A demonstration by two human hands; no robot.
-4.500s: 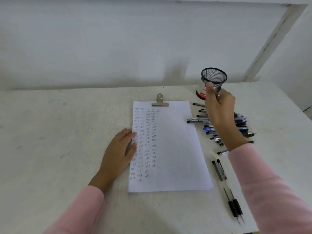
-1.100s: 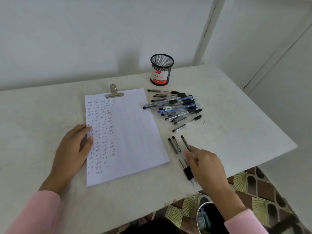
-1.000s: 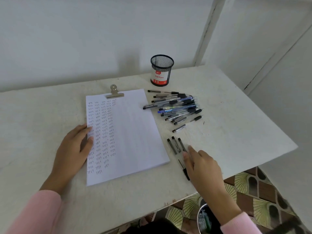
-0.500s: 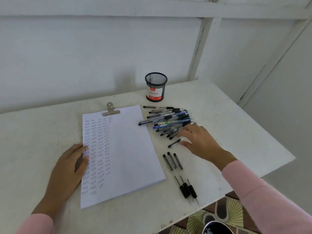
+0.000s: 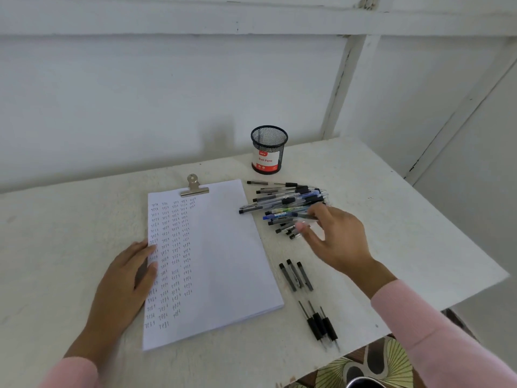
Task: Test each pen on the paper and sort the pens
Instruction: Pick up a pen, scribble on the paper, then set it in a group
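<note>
A white paper stack point(image 5: 223, 261) under a metal clip point(image 5: 193, 187) lies mid-table, its left part filled with columns of small written marks. My left hand point(image 5: 123, 287) rests flat on the paper's left edge. Right of the paper is a pile of pens point(image 5: 282, 200). My right hand point(image 5: 338, 242) hovers at the pile's near right side, thumb and fingers pinching a clear pen point(image 5: 292, 235) with a black tip; the hand is slightly blurred. Three black caps point(image 5: 296, 275) and three uncapped black pens point(image 5: 319, 323) lie nearer the front edge.
A black mesh pen cup point(image 5: 268, 149) with a red and white label stands behind the pile, near the white wall. The white table point(image 5: 391, 219) ends close on the right and front, with patterned floor point(image 5: 372, 362) showing below.
My right hand went from the mesh cup down to the caps and uncapped pens, then up to the pile, where its fingers now close on a pen. My left hand stayed on the paper.
</note>
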